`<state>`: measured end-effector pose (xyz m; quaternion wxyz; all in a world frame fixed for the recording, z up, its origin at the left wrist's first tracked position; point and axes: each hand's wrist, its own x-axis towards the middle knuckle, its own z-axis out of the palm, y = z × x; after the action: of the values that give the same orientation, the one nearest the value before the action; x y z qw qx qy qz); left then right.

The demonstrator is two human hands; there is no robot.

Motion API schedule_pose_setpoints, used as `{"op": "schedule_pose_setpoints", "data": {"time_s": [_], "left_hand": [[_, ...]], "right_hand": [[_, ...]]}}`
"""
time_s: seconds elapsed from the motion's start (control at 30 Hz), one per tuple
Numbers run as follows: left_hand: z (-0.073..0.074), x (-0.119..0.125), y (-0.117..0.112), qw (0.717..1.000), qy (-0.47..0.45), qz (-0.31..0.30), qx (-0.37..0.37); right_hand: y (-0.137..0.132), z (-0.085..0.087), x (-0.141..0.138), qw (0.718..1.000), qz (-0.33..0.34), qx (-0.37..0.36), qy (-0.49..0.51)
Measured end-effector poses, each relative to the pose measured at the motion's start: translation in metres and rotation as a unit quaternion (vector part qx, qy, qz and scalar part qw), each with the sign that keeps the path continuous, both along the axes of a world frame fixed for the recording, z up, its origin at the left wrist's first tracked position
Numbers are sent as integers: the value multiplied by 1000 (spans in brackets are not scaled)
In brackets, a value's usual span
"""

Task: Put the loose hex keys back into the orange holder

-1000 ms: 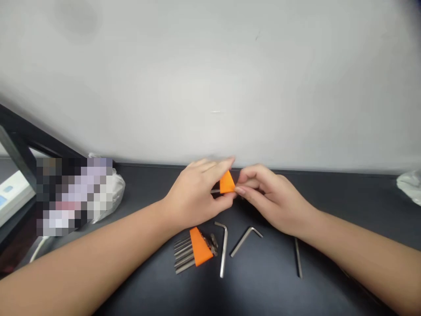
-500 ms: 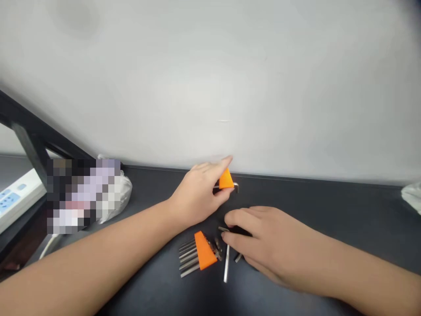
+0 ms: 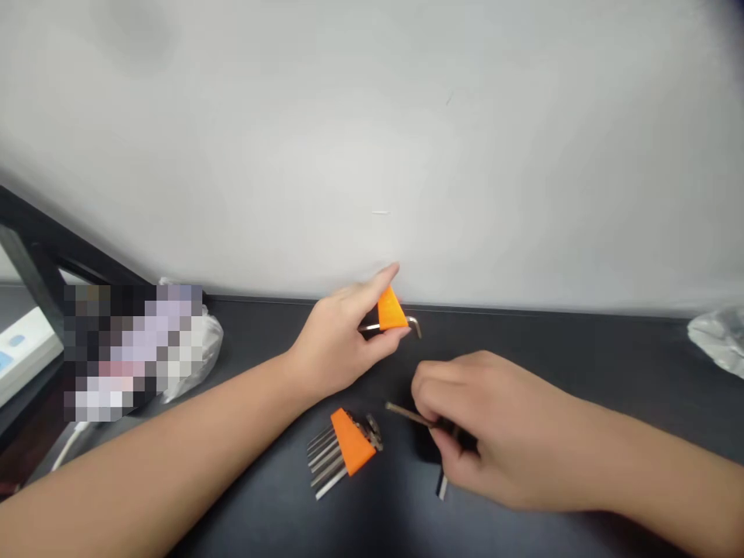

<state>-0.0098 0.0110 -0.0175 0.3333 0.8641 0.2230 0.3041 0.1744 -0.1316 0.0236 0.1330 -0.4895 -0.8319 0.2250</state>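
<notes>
A pale wall fills the upper half of the view, meeting the far edge of a black bench. A dark frame slopes down from the left margin. Both of the wearer's forearms enter from the lower corners.

The right hand is poised low over the bench, right of centre, its fingers curled and pinching a hex key. The left hand, farther back near the wall, grasps a small orange holder between thumb and forefinger, the forefinger's tip extending past the holder's top.

At far left, a white power strip is cut by the margin; beside it lies a pixelated bundle, with clear plastic film along its right side. A crumpled plastic bag rests at the right margin.

On the bench, between left forearm and right hand, lies a filled hex key set: parallel shanks project leftward from its orange body, bent ends cluster at its right. The small orange holder carries one L-shaped key, its bend emerging on the right, its shank on the left.

The pinched hex key points leftward from the right fingers. A metal end shows below that hand; whether it belongs to the same key cannot be told. A thin white cable curves at lower left.
</notes>
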Motion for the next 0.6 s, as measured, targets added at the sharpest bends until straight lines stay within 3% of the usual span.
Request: {"op": "schedule_pose_setpoints", "data": {"time_s": [0.13,0.27,0.4,0.53,0.6], "left_hand": [[0,0,-1,1000,-6,9,-16],[1,0,-2,1000,5,14,-11],[2,0,-2,1000,20,15,2],[3,0,-3,1000,22,11,7],[3,1,-4,1000,21,0,14]], "right_hand": [[12,-13,18,972,-121,9,201],[18,-27,27,898,-235,-23,372],[24,-33,29,829,-243,-112,490],[31,-30,30,737,-254,-148,609],[34,-28,31,708,-250,-170,639]]}}
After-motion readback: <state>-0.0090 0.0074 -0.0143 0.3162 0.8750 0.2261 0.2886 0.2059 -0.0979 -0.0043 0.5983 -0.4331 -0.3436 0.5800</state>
